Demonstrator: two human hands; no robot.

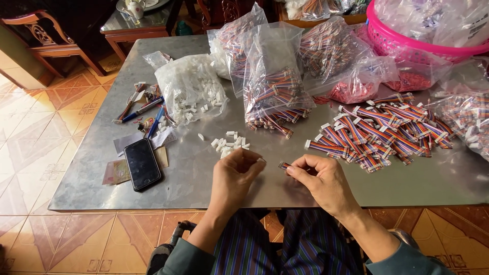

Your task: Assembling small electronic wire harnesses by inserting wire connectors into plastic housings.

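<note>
Rainbow-striped flat ribbon cables (379, 133) and small white plastic connectors (229, 142) lie before you on the dull grey metal tabletop (204, 178), beside a hot-pink plastic basket (402, 43).

Table (204, 178) runs across view.
Left hand (232, 175) and right hand (323, 181) at near edge, centre, close together, wire end (284, 165) between them.
Loose connector housings (229, 142) just behind left hand.
Phone (142, 164) left of hands, near edge.
Pens (142, 109) behind phone.
Bag of housings (191, 89) behind loose housings.
Bags of cables (275, 81) centre rear.
Loose cable pile (377, 132) right of hands.
Basket (407, 46) far right rear.
Chair (46, 40) off table, far left.
</note>
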